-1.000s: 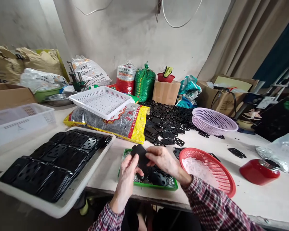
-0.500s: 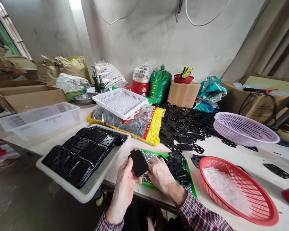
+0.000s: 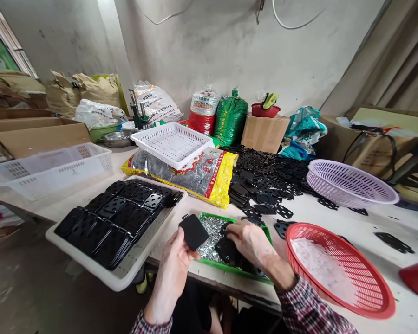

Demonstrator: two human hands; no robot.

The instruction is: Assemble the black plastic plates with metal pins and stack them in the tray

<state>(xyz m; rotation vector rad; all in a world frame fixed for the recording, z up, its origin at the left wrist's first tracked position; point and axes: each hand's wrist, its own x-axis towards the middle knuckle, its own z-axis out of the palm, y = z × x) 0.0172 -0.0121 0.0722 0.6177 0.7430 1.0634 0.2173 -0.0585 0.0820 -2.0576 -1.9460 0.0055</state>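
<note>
Holding a flat black plate (image 3: 194, 231) in the left hand (image 3: 176, 266), thumb and fingers closing on its lower-left edge, broad face showing. Plate is sitting just left of the green tray (image 3: 223, 266), raised in front of its near-left corner. Right hand (image 3: 254, 241) is bending over the tray's right half, fingers partly curled and touching the black parts (image 3: 226, 250) there; can't tell if it is gripping one. Small metal pieces (image 3: 209, 232) are filling the tray's left side. White tray (image 3: 121, 281) is standing farther left, carrying rows of stacked black plates (image 3: 107, 222). Red basket (image 3: 365, 273) with whitish pieces (image 3: 320, 264) is sitting to the right. Heap of black pieces (image 3: 264, 167) is lying behind on the surface (image 3: 362, 232).
</note>
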